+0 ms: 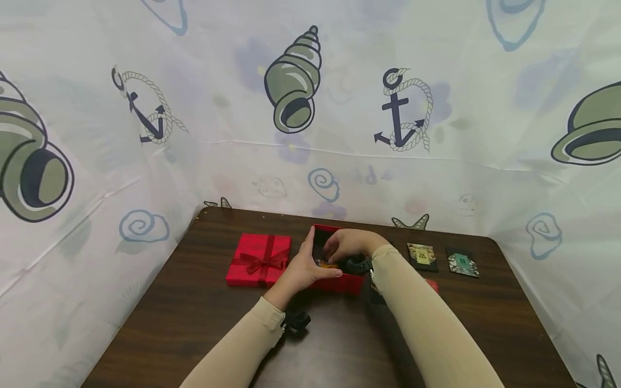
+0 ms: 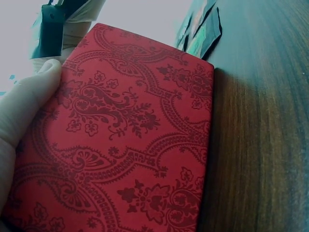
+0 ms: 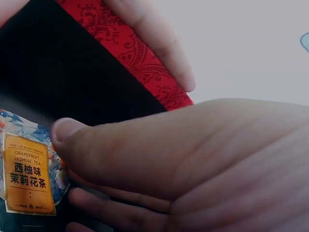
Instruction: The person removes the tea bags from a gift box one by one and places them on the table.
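Observation:
A red patterned gift box (image 1: 339, 284), black inside, stands uncovered near the far middle of the table. My left hand (image 1: 305, 264) holds its left side, thumb along the near wall and fingers on the outside. In the left wrist view the thumb (image 2: 34, 96) lies at the edge of the box's wall. My right hand (image 1: 354, 242) reaches down into the box with bent fingers. There it pinches the edge of a dark tea packet (image 3: 29, 174) with an orange grapefruit jasmine tea label; part of the packet is out of view.
Left of the box lies its red lid (image 1: 249, 248) with a dark red ribbon bow. To the right are a yellow-labelled packet (image 1: 422, 256) and a green-labelled packet (image 1: 462, 263). A red item (image 1: 432, 284) and a dark packet (image 1: 375, 293) are partly hidden by my right forearm. A printed curtain hangs behind the table.

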Available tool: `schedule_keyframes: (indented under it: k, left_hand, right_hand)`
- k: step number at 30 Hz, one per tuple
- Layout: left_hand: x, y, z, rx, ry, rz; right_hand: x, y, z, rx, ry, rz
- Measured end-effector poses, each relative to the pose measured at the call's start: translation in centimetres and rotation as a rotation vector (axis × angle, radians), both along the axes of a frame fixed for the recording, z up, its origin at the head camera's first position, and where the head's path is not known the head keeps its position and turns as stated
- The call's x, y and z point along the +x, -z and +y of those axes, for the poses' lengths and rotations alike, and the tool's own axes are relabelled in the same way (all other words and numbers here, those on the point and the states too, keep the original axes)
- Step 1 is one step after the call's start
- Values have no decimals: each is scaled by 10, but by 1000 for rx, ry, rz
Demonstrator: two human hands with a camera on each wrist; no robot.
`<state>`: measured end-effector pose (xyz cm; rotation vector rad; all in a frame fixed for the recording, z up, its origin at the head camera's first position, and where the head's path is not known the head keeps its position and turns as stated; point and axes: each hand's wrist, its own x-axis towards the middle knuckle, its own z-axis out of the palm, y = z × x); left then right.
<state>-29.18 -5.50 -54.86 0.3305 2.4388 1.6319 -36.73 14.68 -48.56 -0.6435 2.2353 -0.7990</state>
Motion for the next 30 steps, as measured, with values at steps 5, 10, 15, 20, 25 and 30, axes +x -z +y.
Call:
schedule_keyframes:
  k: [5,10,15,20,25,30]
  left_hand:
    - [1,-1,1,6,-14,0]
    - [2,0,2,-3,-7,-9]
    - [3,-2,4,3,-17,-8]
    - [3,-3,3,13,-15,-13]
    - [3,-1,2,-3,-17,-14]
    - [2,1,1,-6,-19,-14]
  right_hand:
    - [1,-3,-2,25,-6,-7]
    - [0,-1,-2,94,-39,-10]
    - [-2,0,-2,128,-51,22]
    - [-2,0,-2,113,-70,-19]
    - [0,-2,-4,120,-75,-27]
    - [0,-2,-6,135,-76,-26]
